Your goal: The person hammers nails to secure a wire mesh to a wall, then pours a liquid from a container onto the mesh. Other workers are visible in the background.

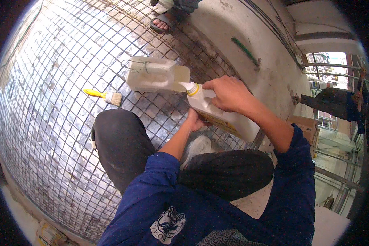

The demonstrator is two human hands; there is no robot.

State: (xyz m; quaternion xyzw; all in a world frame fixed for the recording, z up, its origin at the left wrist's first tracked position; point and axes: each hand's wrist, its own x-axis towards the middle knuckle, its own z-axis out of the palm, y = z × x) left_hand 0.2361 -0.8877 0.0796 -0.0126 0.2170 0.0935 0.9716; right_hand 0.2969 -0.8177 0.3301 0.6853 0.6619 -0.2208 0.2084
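Observation:
My right hand (230,94) grips the handle of a whitish plastic jug (247,128) with a yellow ring at its neck. From below, my left hand (197,120) holds the jug's side, its fingers partly hidden. The jug is tipped over to the left, and white liquid (185,85) runs from its mouth. Under that mouth lies a translucent plastic container (149,78), cut open, with a wire (139,62) at its far-left end. A paintbrush (102,96) with a yellow handle and pale bristles rests left of the container.
A steel bar mesh (49,123) spreads over the floor under these things. A green brush-like strip (245,52) lies on concrete at the far right. One person's sandalled foot (161,23) is at the top; another person (332,102) stands right, near a cardboard box (305,128).

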